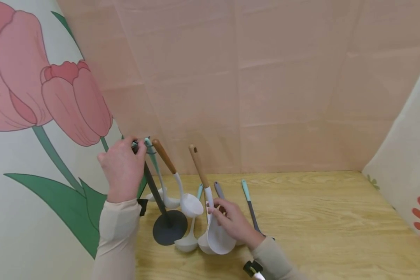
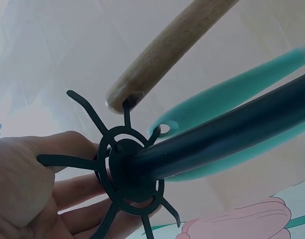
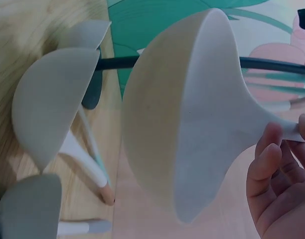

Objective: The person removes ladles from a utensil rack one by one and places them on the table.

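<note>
A black utensil stand point(image 1: 155, 190) with a round base is on the left of the table. My left hand point(image 1: 122, 167) holds its top, and the ring of hooks point(image 2: 108, 186) shows in the left wrist view. A wooden-handled ladle point(image 1: 191, 205) and teal-handled utensils point(image 2: 227, 94) hang from the hooks. My right hand point(image 1: 234, 219) pinches the white neck of another ladle point(image 3: 207, 124), its wooden handle pointing up and its bowl down. In the right wrist view that bowl hangs above the table.
Other ladles point(image 1: 186, 244) lie on the wooden table point(image 1: 318, 217) around the stand's base. A teal-and-dark utensil point(image 1: 250, 204) lies right of my right hand. Behind is a pink wall covering point(image 1: 283, 97); a tulip-printed panel point(image 1: 73, 105) stands close on the left.
</note>
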Action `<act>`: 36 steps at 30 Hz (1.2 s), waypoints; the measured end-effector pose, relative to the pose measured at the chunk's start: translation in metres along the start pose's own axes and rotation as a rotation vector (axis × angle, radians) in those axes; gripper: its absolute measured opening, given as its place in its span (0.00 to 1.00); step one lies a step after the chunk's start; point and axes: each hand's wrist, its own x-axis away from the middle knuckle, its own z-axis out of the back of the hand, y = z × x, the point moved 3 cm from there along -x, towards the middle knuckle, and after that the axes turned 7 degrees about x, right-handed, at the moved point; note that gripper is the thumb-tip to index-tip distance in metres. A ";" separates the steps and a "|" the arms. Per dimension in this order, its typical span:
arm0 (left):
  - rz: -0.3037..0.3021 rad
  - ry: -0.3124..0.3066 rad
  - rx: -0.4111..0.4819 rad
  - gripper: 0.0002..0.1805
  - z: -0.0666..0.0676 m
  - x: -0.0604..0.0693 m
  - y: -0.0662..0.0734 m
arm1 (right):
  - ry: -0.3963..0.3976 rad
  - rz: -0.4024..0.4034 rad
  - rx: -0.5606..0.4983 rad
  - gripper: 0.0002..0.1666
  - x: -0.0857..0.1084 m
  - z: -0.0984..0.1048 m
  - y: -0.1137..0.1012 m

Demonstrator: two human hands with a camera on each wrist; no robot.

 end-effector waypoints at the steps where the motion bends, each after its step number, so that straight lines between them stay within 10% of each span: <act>1: -0.002 0.002 0.001 0.18 0.000 0.000 0.000 | 0.005 -0.007 -0.001 0.12 0.001 0.002 0.001; 36: -0.029 0.033 0.000 0.17 0.000 0.001 -0.002 | 0.189 -0.177 0.176 0.11 0.032 0.068 0.065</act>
